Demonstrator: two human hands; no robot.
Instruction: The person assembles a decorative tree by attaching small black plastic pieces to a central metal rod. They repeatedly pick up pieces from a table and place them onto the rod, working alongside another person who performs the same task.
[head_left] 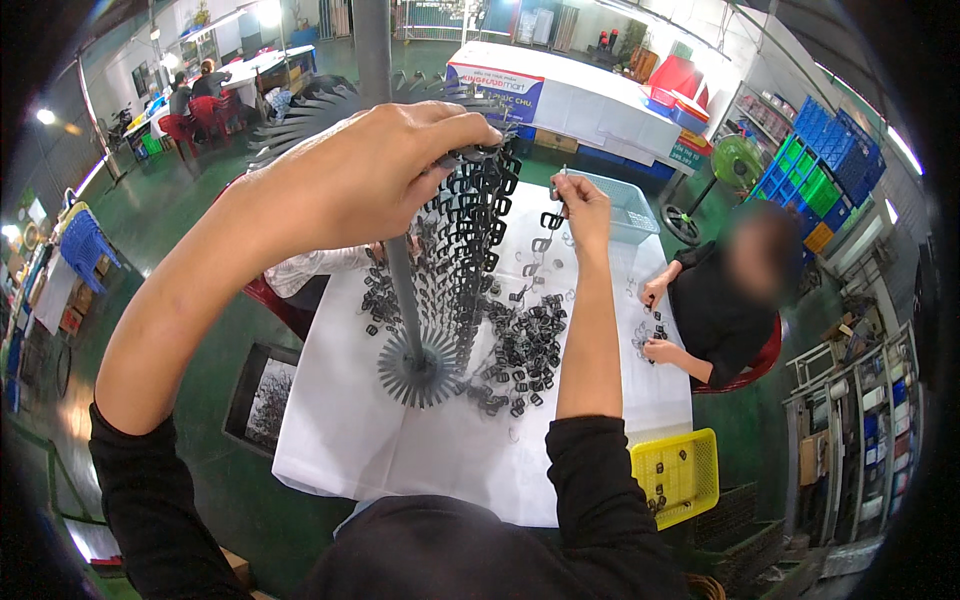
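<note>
Hands (405, 155) (585, 208) at hanging black clips (551, 221), lettered purple banner (508, 100) beyond.

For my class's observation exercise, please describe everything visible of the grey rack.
The grey rack looks metallic: an upright post with radiating flat teeth in an upper ring, partly hidden by the left hand, and a lower ring over the white table. Strings of black pieces hang beside the post. The left hand seems to touch the upper ring's edge.

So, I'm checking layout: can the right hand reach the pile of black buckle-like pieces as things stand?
Probably yes: the loose pile lies uncovered on the white-covered table, though the right hand pinches a hanging strand and might need freeing first.
</note>
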